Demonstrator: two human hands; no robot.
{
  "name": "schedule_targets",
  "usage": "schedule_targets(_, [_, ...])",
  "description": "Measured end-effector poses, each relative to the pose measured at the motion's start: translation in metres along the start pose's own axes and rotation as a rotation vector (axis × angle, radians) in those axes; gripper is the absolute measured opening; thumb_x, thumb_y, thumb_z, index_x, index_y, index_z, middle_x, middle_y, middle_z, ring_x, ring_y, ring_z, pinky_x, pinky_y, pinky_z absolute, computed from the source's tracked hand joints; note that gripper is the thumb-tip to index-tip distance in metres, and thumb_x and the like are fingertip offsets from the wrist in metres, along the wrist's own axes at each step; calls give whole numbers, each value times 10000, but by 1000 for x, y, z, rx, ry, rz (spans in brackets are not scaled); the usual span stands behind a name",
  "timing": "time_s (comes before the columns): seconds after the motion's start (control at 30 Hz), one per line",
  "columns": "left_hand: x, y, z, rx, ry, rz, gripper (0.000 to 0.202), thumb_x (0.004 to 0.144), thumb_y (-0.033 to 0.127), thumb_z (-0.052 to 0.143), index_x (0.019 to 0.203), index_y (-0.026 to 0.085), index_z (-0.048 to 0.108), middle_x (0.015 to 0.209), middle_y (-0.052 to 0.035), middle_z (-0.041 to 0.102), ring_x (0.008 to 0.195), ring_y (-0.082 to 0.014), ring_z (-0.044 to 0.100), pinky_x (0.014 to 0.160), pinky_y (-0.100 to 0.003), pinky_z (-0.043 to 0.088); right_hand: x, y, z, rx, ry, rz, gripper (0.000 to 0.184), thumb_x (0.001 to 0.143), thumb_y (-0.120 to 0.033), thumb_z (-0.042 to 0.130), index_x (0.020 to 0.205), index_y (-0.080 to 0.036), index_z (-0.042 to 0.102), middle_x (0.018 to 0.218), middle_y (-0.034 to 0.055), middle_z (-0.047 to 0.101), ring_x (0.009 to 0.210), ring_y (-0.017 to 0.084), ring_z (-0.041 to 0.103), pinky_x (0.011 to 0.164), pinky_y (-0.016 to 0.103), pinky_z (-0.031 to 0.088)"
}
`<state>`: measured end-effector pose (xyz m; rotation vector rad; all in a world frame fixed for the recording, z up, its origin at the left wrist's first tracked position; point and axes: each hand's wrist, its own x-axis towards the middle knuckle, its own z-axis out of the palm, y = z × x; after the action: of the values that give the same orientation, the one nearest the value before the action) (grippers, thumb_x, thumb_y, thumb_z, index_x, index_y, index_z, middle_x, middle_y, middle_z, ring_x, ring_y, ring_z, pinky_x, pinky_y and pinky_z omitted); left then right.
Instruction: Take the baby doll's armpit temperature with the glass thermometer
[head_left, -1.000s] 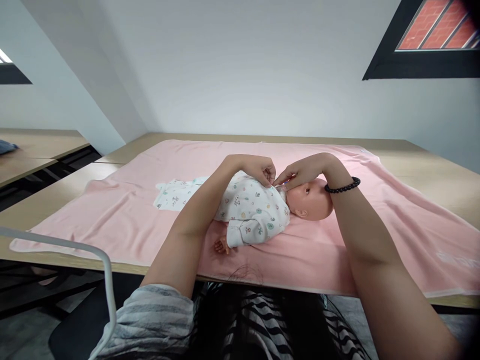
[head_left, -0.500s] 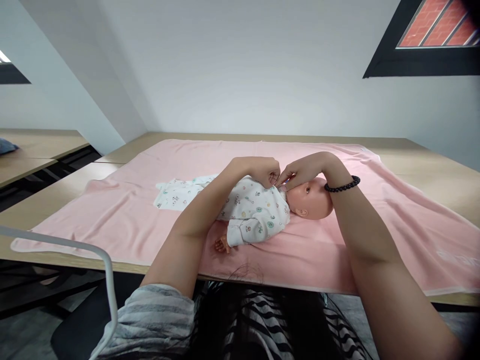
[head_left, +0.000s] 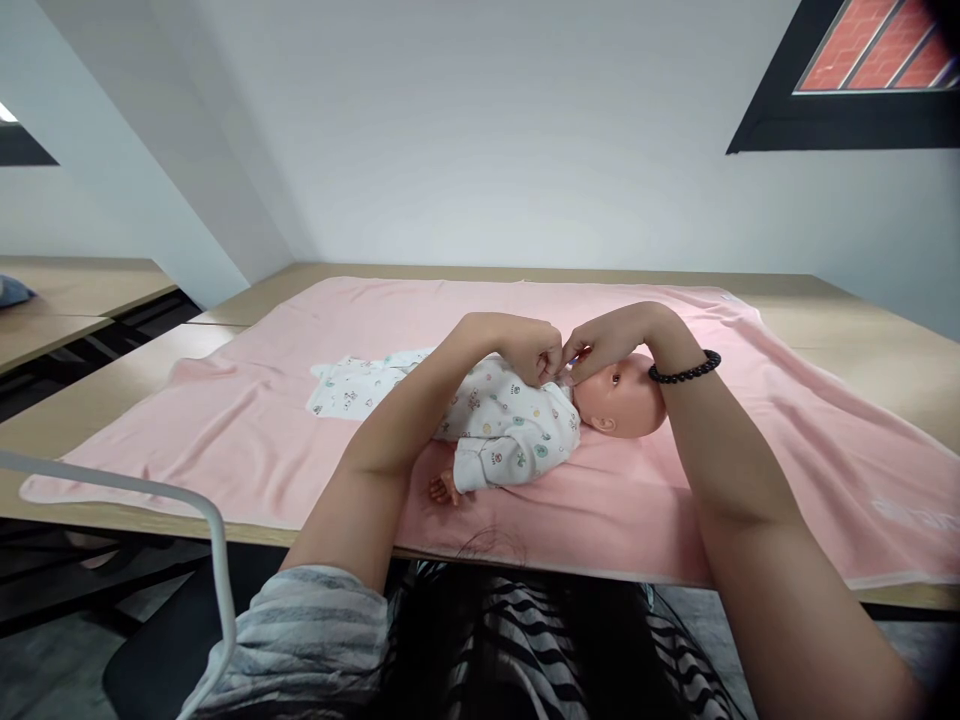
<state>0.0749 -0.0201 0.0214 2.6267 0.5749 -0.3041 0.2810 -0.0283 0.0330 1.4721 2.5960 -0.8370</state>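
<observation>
A baby doll [head_left: 621, 402] lies on its back, head to the right, in a white baby outfit [head_left: 517, 425] with small printed figures. One doll hand [head_left: 444, 488] shows from the near sleeve. My left hand [head_left: 531, 350] is closed at the outfit's neckline, knuckles up, gripping the cloth. Right beside it, my right hand [head_left: 611, 338] pinches at the collar under the doll's chin; its fingertips partly hide what they hold. A flat leg part of the cloth [head_left: 349, 390] stretches left, and my left forearm covers the middle.
A pink blanket [head_left: 247, 430] with slight creases lies under the doll on a wooden table [head_left: 885, 370]. A white curved bar [head_left: 150, 487] stands at the lower left, near a dark chair [head_left: 165, 640]. Behind the table is a white wall [head_left: 517, 150].
My left hand has moved slightly down and right at the neckline. My right fingertips have shifted a little right, away from the cloth edge. The doll stays in place.
</observation>
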Motion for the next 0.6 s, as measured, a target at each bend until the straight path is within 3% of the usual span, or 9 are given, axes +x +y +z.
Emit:
schedule_targets(0.1, [-13,-2,-10,1,12,-75,303,733,240,701,1017,215,805,987,-52,774,851,-208,648,699,-297,421,-4,-5,-2,30,-98,18,362,597,-568,868,917,-410,804,947,-25,823,1093,425,723,881,472,618])
schedule_targets(0.2, [-27,-16,-20,-4,31,-218,478,789,361,729,1247,228,755,1204,-69,771,1001,-222,671,785,-283,460,-11,-12,0,-80,-60,65,441,666,-595,845,1052,-385,817,1139,14,811,1133,429,712,940,531,591])
schedule_targets(0.33, [-35,-35,-26,-67,-45,-257,364,820,400,719,1135,228,778,1251,-54,778,1073,-211,669,877,-270,471,-20,-30,12,-271,69,120,542,832,-616,737,1289,-326,764,1360,90,740,1238,460,657,1108,630,458])
schedule_targets(0.47, [-34,-37,-25,-128,-112,-221,363,794,410,727,1093,208,765,1133,-63,794,1022,-214,681,892,-289,485,-20,-53,27,-362,-14,36,459,980,-572,597,1345,-318,708,1214,79,773,1121,365,691,1244,664,233])
schedule_targets(0.53, [-33,-34,-24,-139,-137,-275,401,768,423,734,1106,206,747,1127,-68,789,999,-219,676,885,-305,488,-17,-62,34,-408,-40,5,385,1026,-497,537,1326,-314,697,1130,58,771,1056,316,696,1220,640,251])
schedule_targets(0.6, [-32,-33,-23,-146,-160,-325,414,745,439,738,1084,201,731,1099,-70,781,963,-224,663,868,-322,484,-12,-68,39,-458,-18,-26,321,1042,-395,499,1258,-279,706,1079,62,752,989,283,692,1080,530,404])
